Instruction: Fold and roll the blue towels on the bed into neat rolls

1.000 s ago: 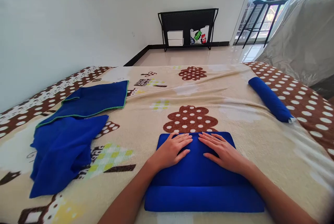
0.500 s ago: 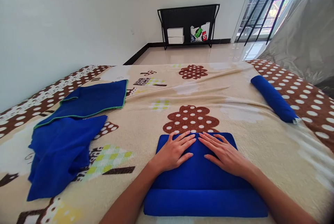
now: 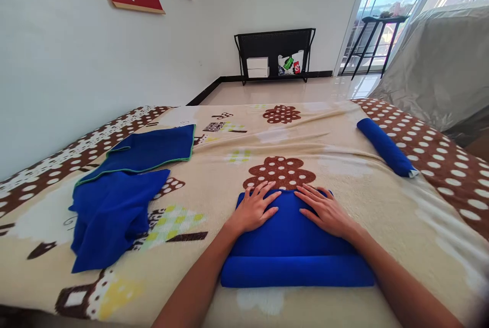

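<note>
A blue cloth [image 3: 294, 239] lies folded in front of me on a patterned blanket, with a thick fold along its near edge. My left hand [image 3: 256, 208] rests flat on its far left part, fingers spread. Across from it, my right hand [image 3: 323, 211] lies flat on the far right part, fingers also stretched out. Both sets of fingertips reach close to the cloth's far edge. Neither hand grips anything.
Crumpled blue cloth [image 3: 110, 216] and a green-edged blue cloth [image 3: 156, 149] lie to the left. A rolled blue cloth [image 3: 385, 147] is at the right. Beyond the blanket [image 3: 214, 175] stand a black shelf [image 3: 273, 43], a stool [image 3: 384, 20] and a covered bulky object [image 3: 439, 58].
The camera view has tilted up, showing more of the wall hangings. My hands stay flat on the folded cloth and have moved slightly apart.
</note>
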Available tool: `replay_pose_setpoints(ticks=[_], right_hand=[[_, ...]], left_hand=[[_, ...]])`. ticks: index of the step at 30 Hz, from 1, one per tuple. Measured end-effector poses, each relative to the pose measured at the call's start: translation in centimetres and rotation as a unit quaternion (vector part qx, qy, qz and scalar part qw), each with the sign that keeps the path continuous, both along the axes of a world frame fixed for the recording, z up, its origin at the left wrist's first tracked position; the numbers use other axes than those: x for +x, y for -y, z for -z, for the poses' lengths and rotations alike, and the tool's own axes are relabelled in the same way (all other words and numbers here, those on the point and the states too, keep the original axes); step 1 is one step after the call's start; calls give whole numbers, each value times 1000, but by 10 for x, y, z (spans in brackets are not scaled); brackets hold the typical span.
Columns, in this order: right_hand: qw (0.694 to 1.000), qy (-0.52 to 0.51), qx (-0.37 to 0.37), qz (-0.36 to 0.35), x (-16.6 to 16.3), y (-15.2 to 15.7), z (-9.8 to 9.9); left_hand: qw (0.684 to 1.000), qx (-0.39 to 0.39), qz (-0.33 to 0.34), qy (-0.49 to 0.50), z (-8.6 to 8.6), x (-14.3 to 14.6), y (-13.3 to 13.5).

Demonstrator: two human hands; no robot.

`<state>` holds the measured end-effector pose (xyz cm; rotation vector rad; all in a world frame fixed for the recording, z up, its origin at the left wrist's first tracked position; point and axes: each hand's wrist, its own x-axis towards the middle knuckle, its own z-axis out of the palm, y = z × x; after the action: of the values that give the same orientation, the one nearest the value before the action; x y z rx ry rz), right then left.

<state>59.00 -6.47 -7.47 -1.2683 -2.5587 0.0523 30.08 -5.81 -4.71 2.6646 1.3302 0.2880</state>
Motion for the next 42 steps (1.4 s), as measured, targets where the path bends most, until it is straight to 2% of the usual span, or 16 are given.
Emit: replay_pose_setpoints(ticks=[3, 5, 7, 9, 11, 14, 17, 21, 24, 30, 37, 42], right_hand=[[997, -21, 26, 64, 14, -1, 6], [993, -38, 45, 106, 31, 4, 6], [986, -58, 64, 142, 50, 20, 3], [980, -79, 78, 164, 65, 49, -4], [980, -108, 80, 147, 73, 89, -10], [987, -122, 77, 64, 69, 147, -11], [992, -75, 101, 32, 56, 180, 2], [988, -49, 134, 59, 41, 182, 19], [985, -42, 151, 74, 35, 168, 17], [982, -78, 148, 86, 28, 148, -2], [994, -71, 67, 45, 39, 170, -15], [996, -76, 13, 40, 37, 173, -15]], left_hand=[[998, 24, -60, 9, 2, -11, -2], [992, 45, -116, 19, -3, -27, 5], [982, 70, -170, 34, -12, -47, 26], [974, 103, -193, 61, -23, -65, 64], [972, 144, -160, 97, -31, -74, 112], [977, 177, -68, 97, -29, -68, 176], [979, 181, -61, 74, -15, -51, 204], [978, 178, -97, 57, 2, -40, 196], [973, 186, -120, 68, 6, -38, 180], [973, 182, -128, 60, -4, -34, 159], [980, 155, -108, 63, -22, -38, 183], [984, 102, -126, 69, -21, -40, 186]])
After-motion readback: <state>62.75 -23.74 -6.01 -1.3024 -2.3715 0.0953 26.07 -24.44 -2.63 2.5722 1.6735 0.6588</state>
